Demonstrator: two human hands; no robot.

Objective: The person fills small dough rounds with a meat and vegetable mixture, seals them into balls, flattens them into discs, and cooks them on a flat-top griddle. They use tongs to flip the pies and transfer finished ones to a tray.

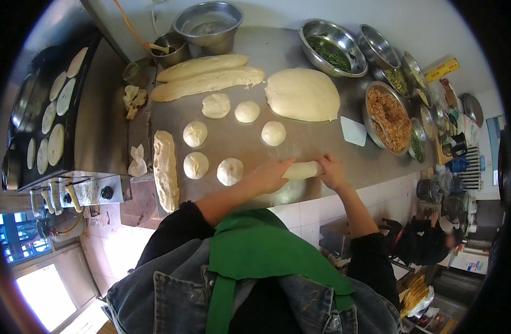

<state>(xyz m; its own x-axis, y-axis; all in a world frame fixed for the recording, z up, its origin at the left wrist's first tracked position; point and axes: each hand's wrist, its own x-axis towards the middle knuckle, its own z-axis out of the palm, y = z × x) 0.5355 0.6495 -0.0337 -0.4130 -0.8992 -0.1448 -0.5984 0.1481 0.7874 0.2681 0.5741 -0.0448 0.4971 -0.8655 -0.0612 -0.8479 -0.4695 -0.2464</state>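
A short, pale roll of dough [303, 170] lies near the front edge of the steel worktop [247, 140]. My left hand [272, 177] holds its left end, thumb on the near side and fingers on the far side. At the other end, the fingers of my right hand [334, 170] curl around the dough. Left of my hands sits a filled-looking dough ball [230, 171] with a small reddish spot. Just beyond my hands is a smooth round dough ball [273, 133]. A large flat slab of dough [303, 95] spreads farther back.
Several more dough balls [195, 165] and long dough strips [209, 83] occupy the left side. A white scraper [353, 131] lies beside a steel bowl of reddish-brown filling [387, 117]. At far left is a griddle [82, 121] with flatbreads. Another person [426, 242] is at right.
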